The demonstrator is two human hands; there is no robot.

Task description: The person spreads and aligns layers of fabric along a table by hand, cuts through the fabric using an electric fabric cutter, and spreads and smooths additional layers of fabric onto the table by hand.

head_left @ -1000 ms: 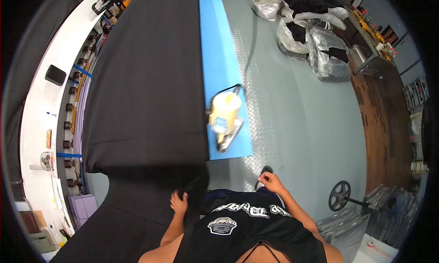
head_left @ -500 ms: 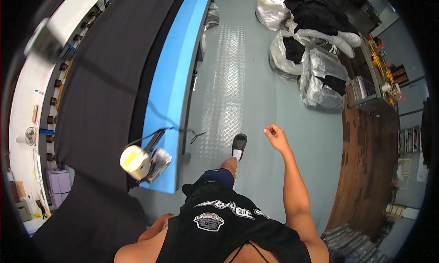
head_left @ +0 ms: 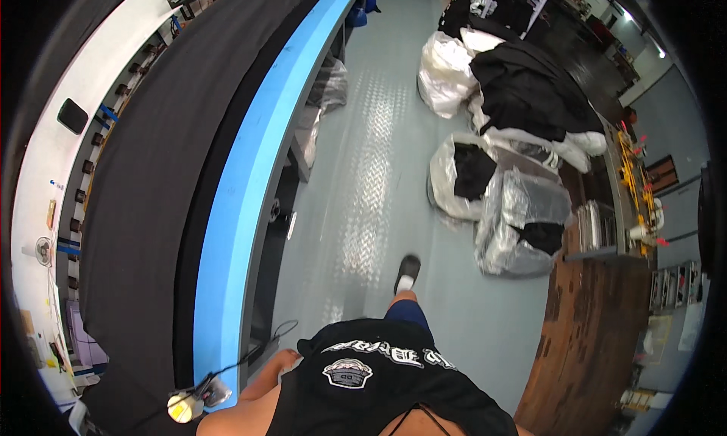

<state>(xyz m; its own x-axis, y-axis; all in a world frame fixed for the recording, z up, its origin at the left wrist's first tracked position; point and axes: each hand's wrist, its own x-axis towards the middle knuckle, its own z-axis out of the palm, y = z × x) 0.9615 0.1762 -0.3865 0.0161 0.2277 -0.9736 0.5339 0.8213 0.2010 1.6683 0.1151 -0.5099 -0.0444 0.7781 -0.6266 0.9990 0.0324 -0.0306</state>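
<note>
Widest first, the grey floor [head_left: 454,300] carries a shiny ridged strip, and the person's dark shoe [head_left: 408,268] stands just beside it; a slip there seems possible if the surface is slick. The black cloth [head_left: 144,186] lies along the blue-topped desk [head_left: 235,231], its edge running beside the bare blue border, so a tug on it could skew the layer. The plastic-wrapped bundles [head_left: 534,197] are piled on the floor to the right and could catch a foot if the walkway narrows. The yellow-capped tool [head_left: 182,408] sits at the desk's near end, close to the left arm, where a knock from the elbow could topple it. The left hand [head_left: 285,358] is low beside the desk; its fingers are too hidden to tell their state, and the right hand is out of view. Smallest, the black cord [head_left: 248,356] runs from the tool over the desk's edge, looping near that hand: snagged, it could drag the tool off.
</note>
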